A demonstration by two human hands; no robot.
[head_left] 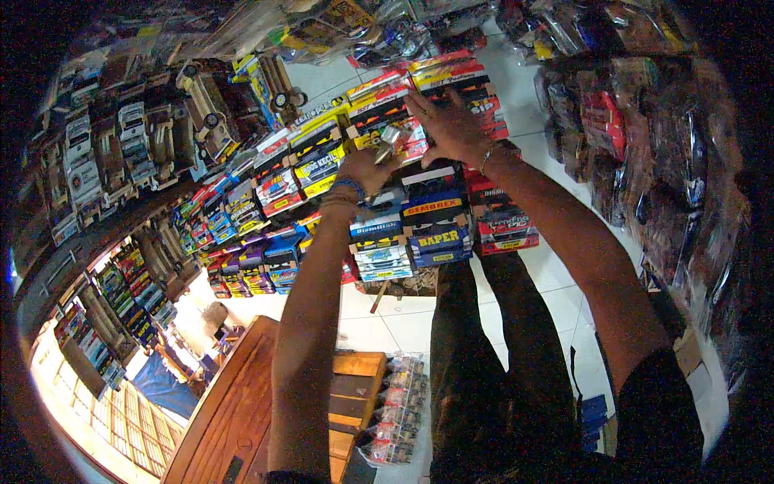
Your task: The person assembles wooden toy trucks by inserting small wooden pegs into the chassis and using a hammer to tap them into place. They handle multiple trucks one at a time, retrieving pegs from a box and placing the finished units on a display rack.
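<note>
Rows of brightly printed toy trucks with boxy bodies stand packed side by side in front of me. My right hand point(453, 129) is spread over a red, white and black toy truck point(377, 106) and its neighbour, fingers apart and thumb lower down. Just left of it, my left hand point(364, 171) is closed, with a small shiny silvery piece point(389, 139) at its fingertips; its kind is too small to tell. Under my left wrist sits a blue and white toy truck point(376, 230). Closer to me are a blue toy truck with yellow lettering point(439, 244) and a red and black one point(505, 230).
Pale wooden toy vehicles point(133, 141) fill a shelf at the left. Plastic-wrapped toys point(605, 121) line the right side. Below are a brown wooden table point(234, 411), a slatted wooden piece point(355, 391) and a clear pack of small toys point(399, 411) on the white tiled floor point(379, 323).
</note>
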